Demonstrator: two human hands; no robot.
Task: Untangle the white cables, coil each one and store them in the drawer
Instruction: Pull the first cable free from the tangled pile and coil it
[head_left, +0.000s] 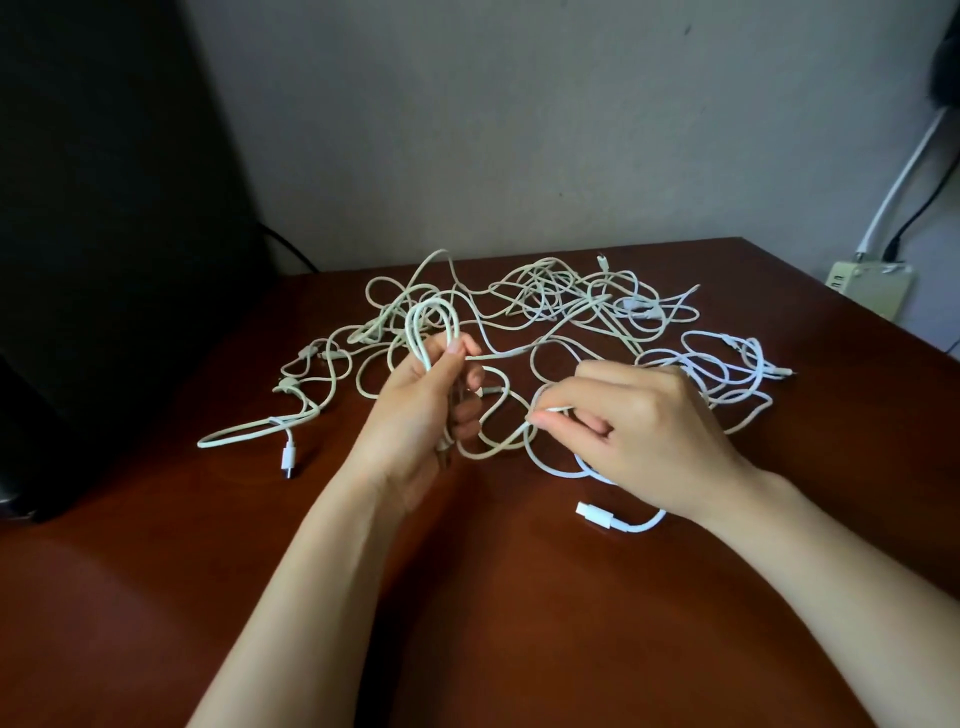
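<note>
A tangle of several white cables (550, 306) sprawls over the middle of the dark red-brown wooden table (467, 597). My left hand (421, 410) grips a partly wound coil of white cable (431, 327), whose loops stick up above my fingers. My right hand (639, 431) pinches a strand of white cable (511, 436) between thumb and fingers, just right of the coil. A white plug (592, 513) lies on the table under my right wrist. Another plug (289, 460) lies at the left. No drawer is in view.
A large black object (104, 208) stands at the table's left side. The grey wall (519, 130) runs behind the table. A cream power strip (867, 288) with a white and a black lead sits past the table's right edge.
</note>
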